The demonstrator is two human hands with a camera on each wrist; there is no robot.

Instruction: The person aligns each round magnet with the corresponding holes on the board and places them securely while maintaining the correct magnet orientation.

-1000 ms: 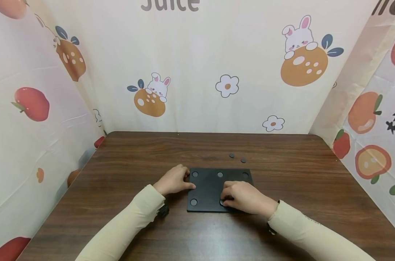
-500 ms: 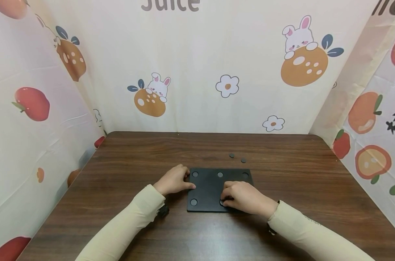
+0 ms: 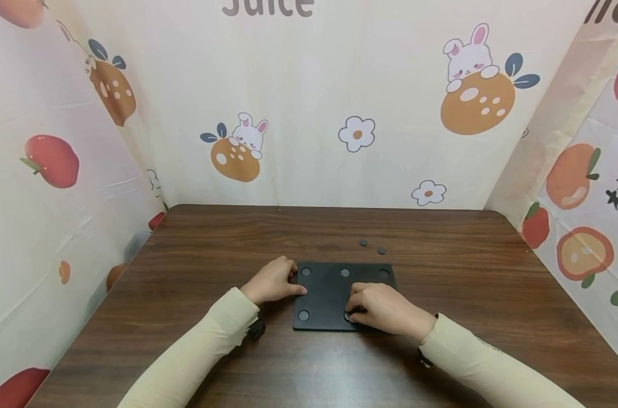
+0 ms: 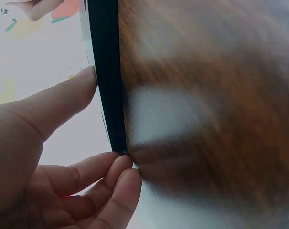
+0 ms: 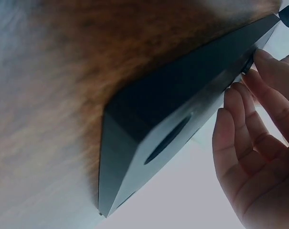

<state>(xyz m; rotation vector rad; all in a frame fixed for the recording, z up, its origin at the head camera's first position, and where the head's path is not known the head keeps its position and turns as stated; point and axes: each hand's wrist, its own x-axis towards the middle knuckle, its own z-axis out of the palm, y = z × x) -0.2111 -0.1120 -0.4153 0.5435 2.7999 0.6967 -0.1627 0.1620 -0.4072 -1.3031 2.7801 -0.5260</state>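
Note:
A flat black rectangular board [image 3: 324,294] with round spots lies on the table. My left hand [image 3: 272,281] holds its left end, thumb on the top edge and curled fingers at the far left corner. Over the near side, my right hand [image 3: 379,306] pinches a small dark disc [image 5: 248,65] between thumb and index finger, right at the middle round spot. The right wrist view shows a round recess [image 5: 168,138] in the board's near right corner. Whether the disc sits fully in its spot is hidden by the fingers.
Two loose dark discs, one farther left [image 3: 363,242] and one nearer [image 3: 381,250], lie behind the board. The brown wooden table [image 3: 227,238] is bounded at the back and sides by a printed curtain [image 3: 299,158].
Both hands keep the same place and hold on the board and disc. Only the head view shifts very slightly.

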